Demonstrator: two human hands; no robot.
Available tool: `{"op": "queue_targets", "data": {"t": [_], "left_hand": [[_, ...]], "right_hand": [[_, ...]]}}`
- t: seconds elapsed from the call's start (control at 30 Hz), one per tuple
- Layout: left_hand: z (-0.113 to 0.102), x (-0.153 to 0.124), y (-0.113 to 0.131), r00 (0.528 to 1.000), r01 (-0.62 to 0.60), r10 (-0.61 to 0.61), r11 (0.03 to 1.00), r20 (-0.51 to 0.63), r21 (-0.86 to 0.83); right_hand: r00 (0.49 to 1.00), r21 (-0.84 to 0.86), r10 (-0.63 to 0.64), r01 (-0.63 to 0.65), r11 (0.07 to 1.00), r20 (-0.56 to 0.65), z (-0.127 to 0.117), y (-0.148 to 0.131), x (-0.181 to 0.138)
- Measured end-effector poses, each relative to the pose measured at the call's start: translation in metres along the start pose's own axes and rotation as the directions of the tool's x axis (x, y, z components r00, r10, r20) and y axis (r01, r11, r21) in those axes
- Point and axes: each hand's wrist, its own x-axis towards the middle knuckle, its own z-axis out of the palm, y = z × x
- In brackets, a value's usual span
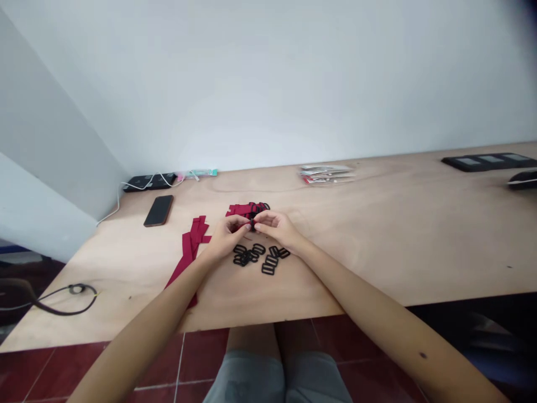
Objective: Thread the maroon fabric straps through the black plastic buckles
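Note:
My left hand (229, 235) and my right hand (276, 225) meet over the table, fingers pinched. Between the fingertips is a small black strap slider (252, 225) with bits of red strap at it; the fingers hide most of both. Just beyond my hands lies a pile of red straps (240, 209) with black sliders on them. Nearer me rest loose black hook-shaped pieces (247, 255) and, to their right, several black sliders (271, 263). Loose red straps (191, 246) lie to the left, partly under my left forearm.
On the wooden table (377, 240), a phone (158, 211) and a black box with a white cable (149, 182) are at the left. Packets (327, 173) lie by the wall. A black tray-like object (489, 162) sits far right. A dark cable (71, 310) loops at the left edge.

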Motion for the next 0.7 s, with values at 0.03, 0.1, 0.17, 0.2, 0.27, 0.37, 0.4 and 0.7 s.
{"op": "queue_targets", "data": {"t": [0.03,0.1,0.17,0.2,0.27,0.37,0.4,0.7], "left_hand": [[0.000,0.000,-0.002,1.000,0.001,-0.001,1.000,-0.004,-0.018],[0.000,0.001,-0.005,1.000,-0.008,0.007,0.999,-0.020,-0.041],[0.000,0.000,-0.007,0.999,-0.025,0.023,0.999,-0.031,-0.038],[-0.001,0.000,-0.006,0.999,-0.040,0.040,0.999,-0.030,-0.019],[-0.001,-0.002,-0.003,0.996,-0.089,0.090,0.995,-0.012,0.053],[-0.001,-0.005,0.005,0.987,-0.157,0.159,0.968,0.004,0.195],[-0.002,-0.006,0.007,0.985,-0.169,0.172,0.959,0.003,0.229],[-0.008,-0.005,0.000,0.991,-0.120,0.134,0.939,-0.024,0.322]], "right_hand": [[1.000,-0.002,-0.004,0.004,1.000,0.001,0.000,0.001,0.000],[1.000,-0.017,-0.002,0.002,1.000,0.003,0.000,0.002,0.000],[1.000,-0.053,0.017,-0.017,0.998,0.007,-0.001,0.003,0.000],[1.000,-0.073,0.028,-0.027,0.997,0.010,-0.001,0.003,0.000],[0.999,-0.111,0.035,-0.033,0.993,0.013,-0.002,0.002,-0.001],[1.000,-0.140,0.010,-0.006,0.990,0.028,-0.002,-0.001,-0.003],[0.999,-0.140,0.004,0.002,0.990,0.040,-0.002,-0.001,-0.003],[0.987,0.274,0.096,-0.058,0.960,-0.125,-0.004,-0.014,-0.001]]}}
